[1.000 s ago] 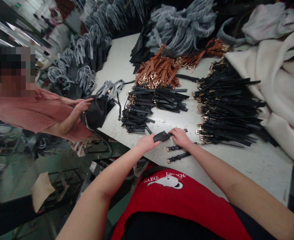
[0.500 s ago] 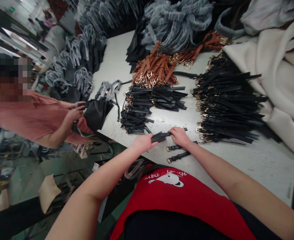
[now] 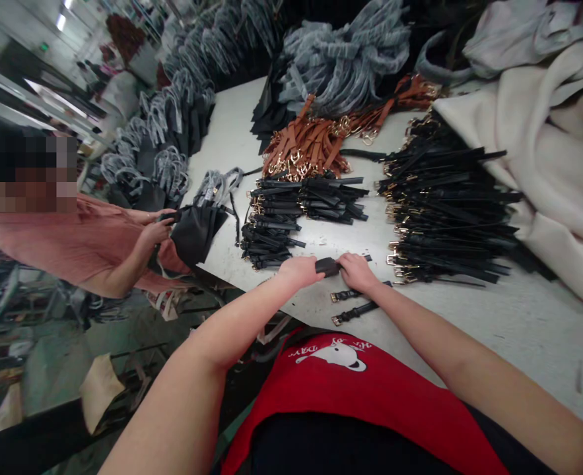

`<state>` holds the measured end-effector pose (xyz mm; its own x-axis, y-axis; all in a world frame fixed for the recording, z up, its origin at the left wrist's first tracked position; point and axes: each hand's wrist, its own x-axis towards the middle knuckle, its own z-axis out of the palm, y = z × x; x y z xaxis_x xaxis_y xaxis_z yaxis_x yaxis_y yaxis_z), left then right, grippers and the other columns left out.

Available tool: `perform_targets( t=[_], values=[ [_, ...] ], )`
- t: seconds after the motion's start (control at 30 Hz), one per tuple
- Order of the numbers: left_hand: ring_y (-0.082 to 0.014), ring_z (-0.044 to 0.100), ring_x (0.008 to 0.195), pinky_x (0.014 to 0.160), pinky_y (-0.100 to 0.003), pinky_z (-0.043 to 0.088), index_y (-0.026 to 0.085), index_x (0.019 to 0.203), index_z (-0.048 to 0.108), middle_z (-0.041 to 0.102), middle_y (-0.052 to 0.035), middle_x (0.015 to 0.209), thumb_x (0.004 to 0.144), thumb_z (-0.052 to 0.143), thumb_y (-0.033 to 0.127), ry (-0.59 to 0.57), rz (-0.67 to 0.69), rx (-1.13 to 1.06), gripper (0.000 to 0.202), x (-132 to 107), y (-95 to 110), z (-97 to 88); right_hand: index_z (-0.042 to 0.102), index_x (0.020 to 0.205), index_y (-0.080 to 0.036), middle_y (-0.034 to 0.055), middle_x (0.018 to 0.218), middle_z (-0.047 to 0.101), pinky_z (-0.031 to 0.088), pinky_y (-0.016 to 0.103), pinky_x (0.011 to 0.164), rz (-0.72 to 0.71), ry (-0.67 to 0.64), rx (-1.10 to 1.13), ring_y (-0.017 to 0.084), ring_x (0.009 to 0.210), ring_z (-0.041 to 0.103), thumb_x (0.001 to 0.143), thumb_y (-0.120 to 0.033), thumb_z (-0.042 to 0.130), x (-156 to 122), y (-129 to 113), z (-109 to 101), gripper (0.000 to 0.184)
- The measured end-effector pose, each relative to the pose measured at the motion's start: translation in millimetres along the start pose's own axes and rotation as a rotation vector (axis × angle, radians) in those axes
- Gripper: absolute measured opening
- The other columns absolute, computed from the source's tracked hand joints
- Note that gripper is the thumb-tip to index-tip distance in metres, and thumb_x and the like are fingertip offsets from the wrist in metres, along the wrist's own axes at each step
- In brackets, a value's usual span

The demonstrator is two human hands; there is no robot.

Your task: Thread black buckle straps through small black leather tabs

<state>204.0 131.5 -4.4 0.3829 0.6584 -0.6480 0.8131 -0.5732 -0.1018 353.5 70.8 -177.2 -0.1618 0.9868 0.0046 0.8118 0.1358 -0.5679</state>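
A wide flat black leather piece (image 3: 327, 266) spans the gap between my hands over the near edge of the table. My left hand (image 3: 300, 269) is closed on its left end. My right hand (image 3: 357, 272) pinches at its right end, on a narrow black strap whose tip (image 3: 369, 258) pokes out beyond the fingers; the join is hidden. Just below my right hand lie two short black straps with gold buckles, an upper strap (image 3: 345, 295) and a lower strap (image 3: 354, 313), both partly under my right wrist and forearm.
Black buckled straps lie in a left pile (image 3: 276, 224) and a larger right pile (image 3: 449, 211). Brown straps (image 3: 306, 145) and wrapped grey handles (image 3: 345, 59) lie behind, cream material (image 3: 548, 165) at right. A co-worker (image 3: 88, 237) at left handles a black bag (image 3: 197, 231).
My left hand has moved right along the strap with the wide leather piece, close to my right hand. My right hand stays nearly in place. The view has shifted slightly.
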Motion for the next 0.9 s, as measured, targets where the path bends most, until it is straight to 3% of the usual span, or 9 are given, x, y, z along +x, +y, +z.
perform_targets(
  t=[0.2,0.47,0.6,0.77,0.9],
  values=[
    [-0.0237,0.064,0.086,0.071,-0.031,0.049,0.022,0.103,0.056,0.068,-0.0083,0.095,0.079,0.039,0.059,0.014,-0.147,-0.094,0.048,-28.6,-30.6,35.2,0.060,0.104,-0.018,0.0083,0.102,0.058,0.030,0.032,0.084,-0.022,0.027,0.014,0.021,0.096,0.047,0.080,-0.016,0.043,-0.8,1.2,2.2,0.030],
    [-0.0250,0.063,0.090,0.073,-0.032,0.048,0.022,0.108,0.053,0.066,-0.0092,0.100,0.078,0.039,0.061,0.075,-0.200,-0.283,0.051,-20.2,-29.5,59.0,0.059,0.106,-0.018,0.0092,0.104,0.058,0.031,0.033,0.082,0.031,0.008,-0.048,0.022,0.096,0.047,0.078,-0.016,0.043,3.3,7.0,-0.8,0.033],
    [-0.0249,0.063,0.088,0.072,-0.033,0.047,0.020,0.110,0.050,0.066,-0.0107,0.099,0.081,0.035,0.059,0.082,-0.284,-0.331,0.050,-42.4,-45.4,80.2,0.058,0.107,-0.018,0.0084,0.104,0.058,0.032,0.032,0.082,0.030,-0.023,-0.066,0.021,0.096,0.048,0.080,-0.025,0.045,5.0,6.2,-6.1,0.031],
    [-0.0228,0.063,0.087,0.071,-0.031,0.047,0.023,0.111,0.049,0.066,-0.0075,0.097,0.081,0.036,0.059,0.094,-0.255,-0.328,0.048,-74.3,-51.5,103.6,0.060,0.102,-0.020,0.0083,0.098,0.059,0.032,0.032,0.076,0.001,-0.132,-0.184,0.021,0.091,0.050,0.083,-0.032,0.043,15.8,-0.1,-19.4,0.028],
    [-0.0212,0.061,0.091,0.075,-0.029,0.047,0.025,0.110,0.051,0.064,-0.0063,0.103,0.081,0.040,0.055,0.127,-0.177,-0.325,0.043,-85.2,-44.3,106.8,0.061,0.090,-0.019,0.0073,0.091,0.059,0.031,0.032,0.073,-0.088,-0.188,-0.288,0.021,0.088,0.050,0.078,-0.028,0.051,16.2,-11.3,-27.2,0.017]
  ],
)
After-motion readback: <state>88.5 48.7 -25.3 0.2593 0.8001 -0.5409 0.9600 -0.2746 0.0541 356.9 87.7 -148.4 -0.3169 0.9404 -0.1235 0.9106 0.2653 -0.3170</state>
